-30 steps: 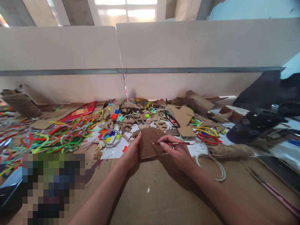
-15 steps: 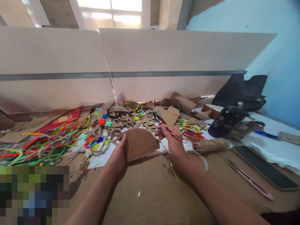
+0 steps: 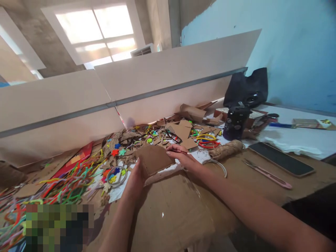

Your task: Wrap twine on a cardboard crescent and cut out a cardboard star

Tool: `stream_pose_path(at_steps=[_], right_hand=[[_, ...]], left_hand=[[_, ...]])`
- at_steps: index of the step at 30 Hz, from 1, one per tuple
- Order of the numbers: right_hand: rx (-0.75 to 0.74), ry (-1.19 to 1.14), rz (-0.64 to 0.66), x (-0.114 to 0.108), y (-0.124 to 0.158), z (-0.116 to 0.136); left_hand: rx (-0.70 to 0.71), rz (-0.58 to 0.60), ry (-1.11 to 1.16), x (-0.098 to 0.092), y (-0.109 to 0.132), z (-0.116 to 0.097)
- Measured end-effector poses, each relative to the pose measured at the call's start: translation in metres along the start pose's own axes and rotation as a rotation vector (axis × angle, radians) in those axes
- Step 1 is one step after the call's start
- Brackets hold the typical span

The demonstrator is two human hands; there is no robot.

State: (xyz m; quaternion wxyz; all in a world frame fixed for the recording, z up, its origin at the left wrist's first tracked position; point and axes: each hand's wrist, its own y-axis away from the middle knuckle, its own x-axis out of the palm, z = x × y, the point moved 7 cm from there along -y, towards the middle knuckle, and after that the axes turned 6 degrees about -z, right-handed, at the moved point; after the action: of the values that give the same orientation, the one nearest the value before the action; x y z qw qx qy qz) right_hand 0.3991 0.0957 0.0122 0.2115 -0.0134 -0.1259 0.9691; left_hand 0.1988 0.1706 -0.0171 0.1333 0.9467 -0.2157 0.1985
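My left hand (image 3: pixel 138 176) grips the left edge of a brown cardboard piece (image 3: pixel 155 160) with a rounded top and a straight lower edge. The thumb lies along its face, and the other fingers are hidden behind it. A thin reddish pencil (image 3: pixel 183 152) sits between the fingers of my right hand (image 3: pixel 185 161). That hand is at the right edge of the cardboard piece; whether the pencil's tip touches it I cannot tell.
Colourful pipe cleaners (image 3: pixel 76 178) lie heaped at left. Cardboard scraps (image 3: pixel 181 131) cover the back. Around the right side are a twine roll (image 3: pixel 227 149), a phone (image 3: pixel 280 158), pink-handled snips (image 3: pixel 267 174) and a dark bottle (image 3: pixel 236 122). A silvery ring (image 3: pixel 117 175) rests near my left hand.
The view has tilted and shifted. My right hand has moved closer to the cardboard piece, meeting its upper right edge. My left hand keeps its hold on the piece.
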Motion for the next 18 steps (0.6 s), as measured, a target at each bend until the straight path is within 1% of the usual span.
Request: stream_pose_path(at_steps=[4, 6, 12, 15, 18], right_hand=[[-0.047, 0.033, -0.032, -0.006, -0.005, 0.0], [-0.064, 0.06, -0.039, -0.007, -0.005, -0.001], [-0.114, 0.193, -0.04, -0.016, -0.007, -0.007], [-0.155, 0.316, -0.023, -0.02, -0.008, -0.01], [-0.162, 0.435, 0.0, -0.02, -0.01, -0.016]], left_hand=[[0.06, 0.007, -0.15, -0.004, 0.0, -0.007], [0.079, 0.024, -0.178, -0.005, 0.002, -0.009], [0.093, 0.015, -0.192, -0.011, 0.003, -0.011], [0.098, -0.006, -0.158, -0.016, 0.001, -0.016], [0.096, -0.038, -0.122, -0.023, -0.002, -0.024]])
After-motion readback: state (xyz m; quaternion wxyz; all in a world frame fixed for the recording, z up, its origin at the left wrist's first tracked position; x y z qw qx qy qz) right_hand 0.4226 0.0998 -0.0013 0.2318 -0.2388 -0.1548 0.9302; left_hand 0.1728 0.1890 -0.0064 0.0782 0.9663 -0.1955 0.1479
